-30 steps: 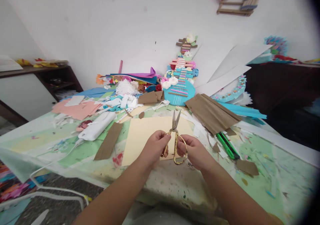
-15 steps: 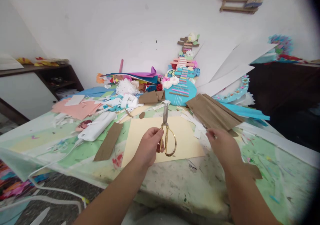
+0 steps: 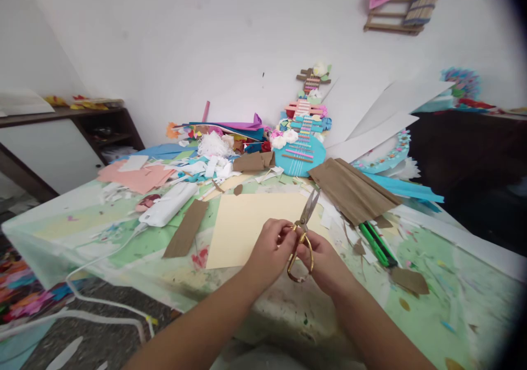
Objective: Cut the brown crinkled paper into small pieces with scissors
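Over the right side of the cream sheet [image 3: 242, 230], scissors [image 3: 303, 222] point toward one o'clock, blades slightly parted; fingers of the left hand [image 3: 272, 252] and right hand [image 3: 327, 265] grip the handles. A green cutter [image 3: 374, 241] lies on the tabletop [image 3: 436, 315] at three o'clock.

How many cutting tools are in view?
2: scissors held by the left hand and right hand, and a green cutter on the table at right. Others may be hidden.
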Action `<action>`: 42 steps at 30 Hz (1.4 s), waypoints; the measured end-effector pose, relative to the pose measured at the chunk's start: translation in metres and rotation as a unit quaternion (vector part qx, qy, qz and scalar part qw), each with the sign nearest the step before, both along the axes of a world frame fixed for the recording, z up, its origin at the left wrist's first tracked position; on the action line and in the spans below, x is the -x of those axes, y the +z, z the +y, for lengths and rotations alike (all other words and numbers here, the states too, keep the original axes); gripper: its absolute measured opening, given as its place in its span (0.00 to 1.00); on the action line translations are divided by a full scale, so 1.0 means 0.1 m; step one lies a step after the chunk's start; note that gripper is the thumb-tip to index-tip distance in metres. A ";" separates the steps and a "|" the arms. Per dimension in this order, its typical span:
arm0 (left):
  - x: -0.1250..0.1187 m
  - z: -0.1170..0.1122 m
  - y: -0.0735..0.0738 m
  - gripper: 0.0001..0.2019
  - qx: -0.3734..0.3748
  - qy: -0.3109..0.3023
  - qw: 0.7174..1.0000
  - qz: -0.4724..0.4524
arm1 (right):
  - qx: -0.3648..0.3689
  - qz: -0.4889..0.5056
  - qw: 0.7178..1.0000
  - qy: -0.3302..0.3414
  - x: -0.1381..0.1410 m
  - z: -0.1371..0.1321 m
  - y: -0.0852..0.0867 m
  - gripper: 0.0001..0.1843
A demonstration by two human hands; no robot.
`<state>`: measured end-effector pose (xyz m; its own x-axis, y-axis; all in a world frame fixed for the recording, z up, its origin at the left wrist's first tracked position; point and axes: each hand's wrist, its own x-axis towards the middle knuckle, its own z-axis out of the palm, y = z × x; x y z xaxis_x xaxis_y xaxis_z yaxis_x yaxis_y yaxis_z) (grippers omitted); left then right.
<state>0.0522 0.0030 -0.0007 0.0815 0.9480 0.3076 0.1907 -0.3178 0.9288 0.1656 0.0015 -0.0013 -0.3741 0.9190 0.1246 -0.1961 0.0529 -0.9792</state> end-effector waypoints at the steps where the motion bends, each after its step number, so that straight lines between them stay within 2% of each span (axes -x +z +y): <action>1: -0.01 -0.03 -0.02 0.10 -0.029 0.012 0.999 0.036 | 0.024 0.030 0.999 -0.013 0.04 -0.01 -0.03 0.15; 4: 0.12 -0.04 -0.04 0.14 -0.077 0.054 0.987 0.129 | 0.089 0.087 0.990 -0.072 0.06 -0.04 -0.06 0.11; 6: 0.43 0.02 -0.01 0.16 -0.081 0.101 0.976 0.174 | 0.095 0.100 0.983 -0.121 -0.02 -0.02 -0.04 0.10; 8: 0.87 0.12 0.02 0.19 -0.079 0.167 0.957 0.224 | 0.079 0.099 0.980 -0.154 -0.15 0.02 0.01 0.10; 10: 1.33 0.23 0.02 0.23 0.005 0.303 0.870 0.390 | 0.053 0.094 0.981 -0.161 -0.27 0.08 0.05 0.12; 12: 1.65 0.31 0.01 0.30 0.112 0.404 0.773 0.476 | 0.025 0.085 0.982 -0.164 -0.33 0.14 0.06 0.15; 13: 1.74 0.34 0.01 0.32 0.138 0.422 0.742 0.502 | 0.018 0.080 0.983 -0.163 -0.33 0.17 0.06 0.17; 14: 1.78 0.35 0.02 0.31 0.157 0.413 0.735 0.515 | 0.018 0.075 0.985 -0.157 -0.31 0.18 0.04 0.18; 16: 1.75 0.38 0.04 0.29 0.159 0.390 0.738 0.526 | 0.023 0.062 0.989 -0.136 -0.25 0.18 -0.01 0.19; 18: 1.68 0.39 0.07 0.26 0.167 0.364 0.756 0.517 | 0.020 0.036 0.993 -0.112 -0.21 0.15 -0.08 0.19; 22: 1.68 0.44 0.06 0.19 0.247 0.308 0.791 0.467 | 0.012 -0.027 0.996 -0.088 -0.21 0.08 -0.15 0.20; 26: 1.80 0.48 0.03 0.11 0.250 0.298 0.820 0.420 | -0.018 -0.120 0.989 -0.087 -0.22 0.02 -0.10 0.22; 29: 1.77 0.42 0.10 0.10 0.233 0.308 0.851 0.357 | -0.039 -0.201 0.974 -0.095 -0.21 -0.01 -0.05 0.19; 31: 1.64 0.35 0.19 0.13 0.217 0.318 0.875 0.294 | -0.043 -0.236 0.965 -0.103 -0.21 -0.01 -0.04 0.17; 33: 1.42 0.27 0.29 0.15 0.199 0.287 0.916 0.198 | -0.048 -0.241 0.961 -0.129 -0.22 0.01 -0.06 0.16; 34: 1.29 0.24 0.32 0.14 0.202 0.218 0.954 0.028 | -0.051 -0.232 0.960 -0.145 -0.22 0.02 -0.07 0.16; 35: 1.14 0.21 0.35 0.12 0.220 0.150 0.959 -0.097 | -0.053 -0.218 0.962 -0.158 -0.22 0.03 -0.09 0.16; 36: 0.99 0.20 0.35 0.10 0.235 0.108 0.953 -0.158 | -0.057 -0.202 0.963 -0.166 -0.22 0.04 -0.10 0.15; 38: 0.69 0.19 0.29 0.07 0.249 0.068 0.951 -0.170 | -0.079 -0.184 0.963 -0.180 -0.22 0.03 -0.11 0.14; 40: 0.44 0.20 0.15 0.07 0.244 0.042 0.962 -0.117 | -0.116 -0.212 0.947 -0.211 -0.24 -0.01 -0.08 0.13; 42: 0.28 0.20 -0.01 0.18 0.189 0.042 0.981 -0.025 | -0.150 -0.297 0.910 -0.246 -0.28 -0.08 -0.01 0.12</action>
<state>0.0241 0.0234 -0.0013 -0.0077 0.9978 -0.0651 0.1521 0.0655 0.9862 0.1938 -0.0063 -0.0024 -0.0088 0.9513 0.3080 0.4829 0.2737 -0.8318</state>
